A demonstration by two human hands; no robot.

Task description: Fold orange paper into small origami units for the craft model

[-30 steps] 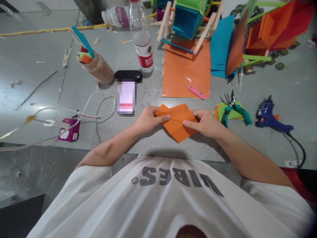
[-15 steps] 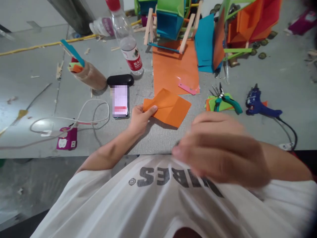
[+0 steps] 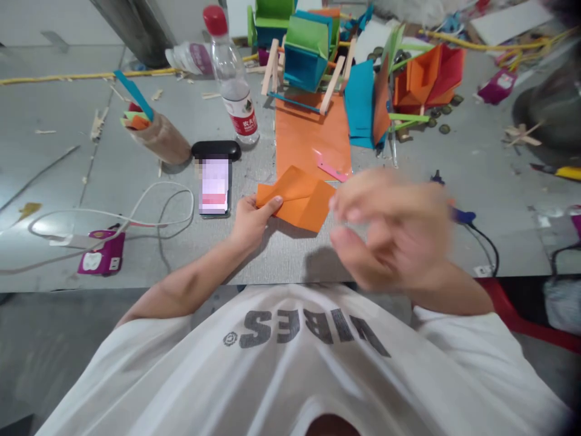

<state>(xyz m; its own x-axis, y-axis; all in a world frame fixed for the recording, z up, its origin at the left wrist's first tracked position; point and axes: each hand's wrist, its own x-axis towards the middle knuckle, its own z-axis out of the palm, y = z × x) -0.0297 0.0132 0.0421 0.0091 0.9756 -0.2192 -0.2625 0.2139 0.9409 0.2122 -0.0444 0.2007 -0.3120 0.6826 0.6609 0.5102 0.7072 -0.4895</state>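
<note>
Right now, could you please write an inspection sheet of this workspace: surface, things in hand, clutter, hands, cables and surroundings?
Surface: grey table with scattered wood scraps.
Things in hand: folded orange paper.
Clutter: red-capped bottle, phone, pink strip on an orange sheet.
Hands: left hand pinches the paper's left end; right hand is raised, blurred and open, nothing seen in it.
Cables: white cable looped at left; dark cord from the partly hidden blue glue gun at right.
Surroundings: red object, kind unclear, past the table's edge at lower right.
</note>
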